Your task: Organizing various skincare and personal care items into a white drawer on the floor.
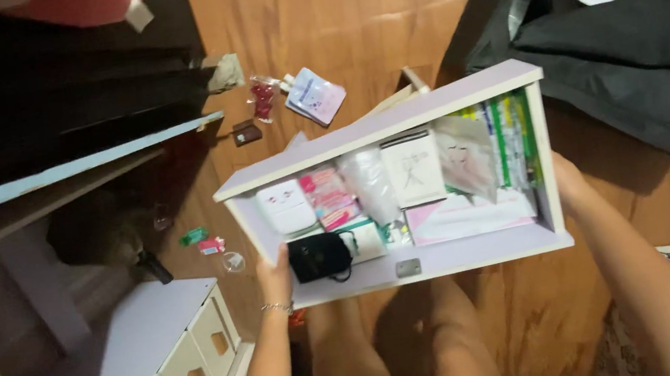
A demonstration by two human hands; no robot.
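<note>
Above the wooden floor [349,31], both hands clamped a flat lilac drawer [456,255]: the left hand [275,275] on one short end, the right hand [567,183] on the other. Soft pouches, glossy packets and a white box [413,169] filled it.

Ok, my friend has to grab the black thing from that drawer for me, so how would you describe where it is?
Look at the pale lilac wooden drawer held over the wooden floor. At the end gripped by the left hand, beside the front wall, lies a black soft pouch. It is the only dark item among white and pink packets.
</note>
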